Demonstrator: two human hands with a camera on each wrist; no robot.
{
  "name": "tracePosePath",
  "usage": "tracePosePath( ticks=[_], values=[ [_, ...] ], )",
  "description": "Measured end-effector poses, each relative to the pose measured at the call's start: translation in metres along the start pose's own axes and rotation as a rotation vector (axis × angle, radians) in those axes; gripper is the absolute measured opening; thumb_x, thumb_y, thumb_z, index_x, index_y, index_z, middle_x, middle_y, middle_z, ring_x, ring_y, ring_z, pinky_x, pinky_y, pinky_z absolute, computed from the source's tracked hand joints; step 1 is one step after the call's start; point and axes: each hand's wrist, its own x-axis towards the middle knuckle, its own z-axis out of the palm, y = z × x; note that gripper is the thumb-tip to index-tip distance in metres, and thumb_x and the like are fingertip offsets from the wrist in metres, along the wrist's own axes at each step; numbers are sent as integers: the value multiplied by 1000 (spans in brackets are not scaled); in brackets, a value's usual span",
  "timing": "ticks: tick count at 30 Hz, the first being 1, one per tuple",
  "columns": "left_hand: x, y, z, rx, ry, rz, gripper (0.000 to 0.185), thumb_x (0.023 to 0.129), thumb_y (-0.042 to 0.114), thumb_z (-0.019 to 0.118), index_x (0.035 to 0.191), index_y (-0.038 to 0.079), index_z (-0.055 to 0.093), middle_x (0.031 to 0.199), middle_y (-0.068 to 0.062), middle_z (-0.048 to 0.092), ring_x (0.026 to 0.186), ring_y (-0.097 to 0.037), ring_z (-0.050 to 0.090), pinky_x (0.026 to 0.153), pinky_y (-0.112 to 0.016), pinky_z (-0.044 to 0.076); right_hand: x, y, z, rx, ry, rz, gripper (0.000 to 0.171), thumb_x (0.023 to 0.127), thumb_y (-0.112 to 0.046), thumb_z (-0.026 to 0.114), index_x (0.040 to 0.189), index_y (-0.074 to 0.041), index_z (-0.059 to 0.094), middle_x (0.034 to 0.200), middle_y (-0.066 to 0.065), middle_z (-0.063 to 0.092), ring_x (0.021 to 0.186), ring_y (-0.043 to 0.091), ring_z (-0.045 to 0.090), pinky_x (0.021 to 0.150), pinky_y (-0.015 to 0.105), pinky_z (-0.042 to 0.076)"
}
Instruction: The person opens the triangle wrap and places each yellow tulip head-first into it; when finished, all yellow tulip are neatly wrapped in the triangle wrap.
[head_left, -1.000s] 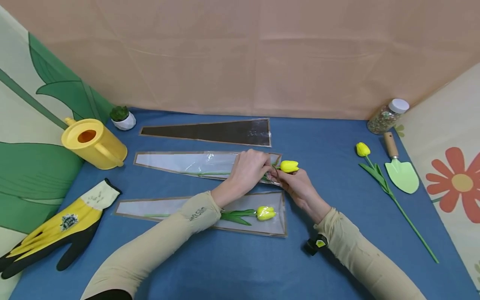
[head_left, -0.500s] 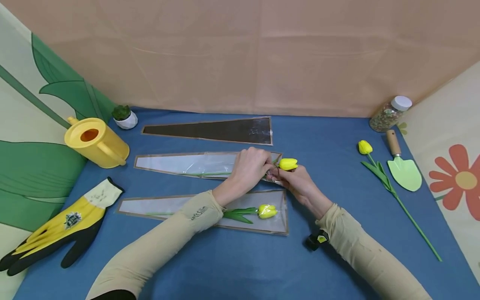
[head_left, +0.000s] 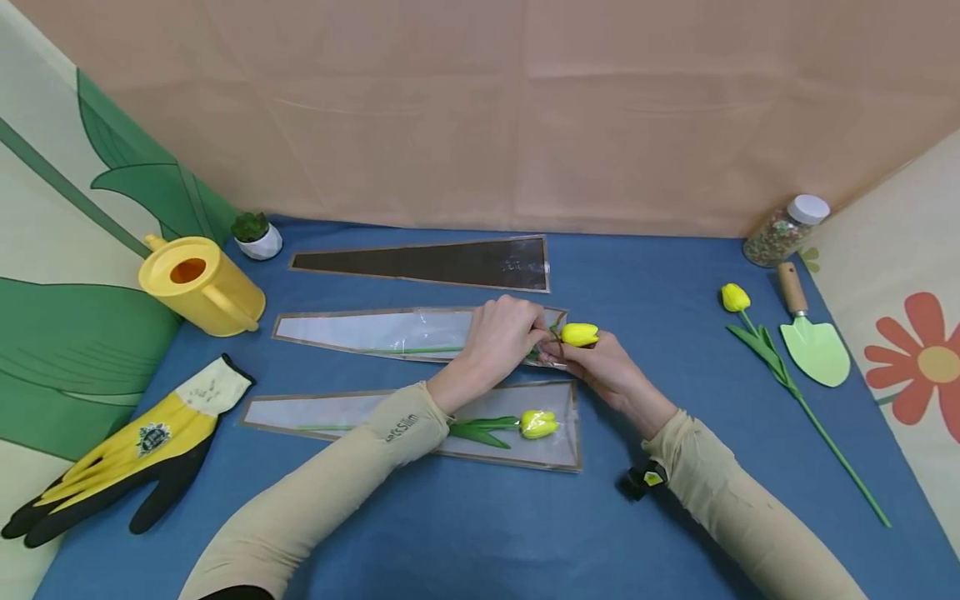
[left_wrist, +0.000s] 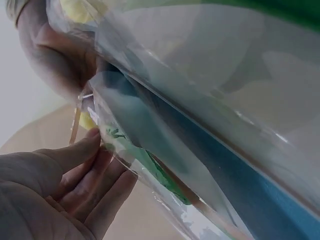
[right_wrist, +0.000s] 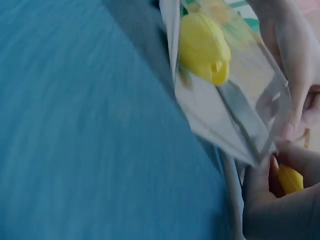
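Note:
A clear cone sleeve (head_left: 375, 331) lies in the middle of the blue table (head_left: 645, 283). My left hand (head_left: 510, 333) pinches its wide mouth. My right hand (head_left: 600, 367) grips a tulip just below its yellow head (head_left: 579, 334), which is still outside the mouth. The tulip's green stem (head_left: 412, 349) lies inside the sleeve. In the left wrist view my fingers (left_wrist: 75, 170) hold the plastic (left_wrist: 200, 125) over a green leaf (left_wrist: 150, 160). The right wrist view shows the held tulip head (right_wrist: 290, 179) in my right hand (right_wrist: 277, 205).
A second sleeve (head_left: 337, 414) with a tulip (head_left: 536, 423) inside lies nearer me. A dark sleeve (head_left: 450, 262) lies farther back. A loose tulip (head_left: 735, 297), trowel (head_left: 813, 350) and jar (head_left: 783, 232) are on the right. A watering can (head_left: 198, 283), glove (head_left: 127, 454) and small plant pot (head_left: 257, 235) are on the left.
Both hands stay at the middle sleeve's mouth with the tulip head just outside it. Only the head view has shifted slightly.

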Motion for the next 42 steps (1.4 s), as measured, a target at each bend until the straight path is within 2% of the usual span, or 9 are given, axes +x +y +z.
tracePosePath(
  ticks=[4,8,14,18,22,25,33,42],
  values=[
    [0,-1,2,9,-22,-16,12,97,24,83,88,16,82,72,4,70,51,-10,52,44,-24,35,-2,3,-11,-113,-30,3,41,102,-5,71,134,12,53,117,12,62,101,14,68,94,27,58],
    [1,-1,3,13,-35,-15,12,97,27,83,89,17,82,78,3,73,52,-10,54,44,-24,37,-5,1,-22,-268,-73,-28,47,100,-6,73,138,15,54,116,15,62,99,15,69,92,29,59],
    [2,-1,4,15,-35,-10,12,97,26,83,89,17,81,82,3,75,57,-11,58,46,-24,41,-10,-10,-36,-542,-154,-107,44,101,-9,75,136,12,59,109,18,66,89,20,73,81,34,63],
    [2,-1,5,15,-32,-11,13,97,27,83,89,18,81,81,3,74,57,-11,58,46,-25,41,-14,-16,-44,-650,-173,-118,51,102,-12,75,144,10,56,108,17,68,87,25,73,78,35,63],
    [1,-3,6,14,-29,-16,13,98,25,83,88,17,79,79,3,72,56,-11,56,46,-25,39,-20,-18,-53,-645,-170,-118,59,103,-11,73,152,11,47,111,20,68,92,25,74,81,36,63],
    [1,-4,6,10,-23,-18,13,98,23,83,87,17,78,80,3,72,56,-11,56,47,-24,38,-23,-18,-60,-600,-160,-117,56,106,-9,69,152,13,45,117,25,67,95,23,74,84,36,63],
    [-1,-4,5,11,-11,-14,12,97,21,84,87,16,79,82,2,74,56,-11,56,46,-24,37,-25,-17,-65,-514,-123,-166,41,110,-4,61,144,15,52,128,33,64,99,17,74,88,32,62],
    [0,-3,6,28,-36,-30,11,96,23,85,89,16,80,84,2,75,58,-11,58,47,-25,42,-24,-17,-57,-501,-61,-215,34,109,-2,60,138,15,56,127,34,65,98,17,75,88,32,62]
  ],
)
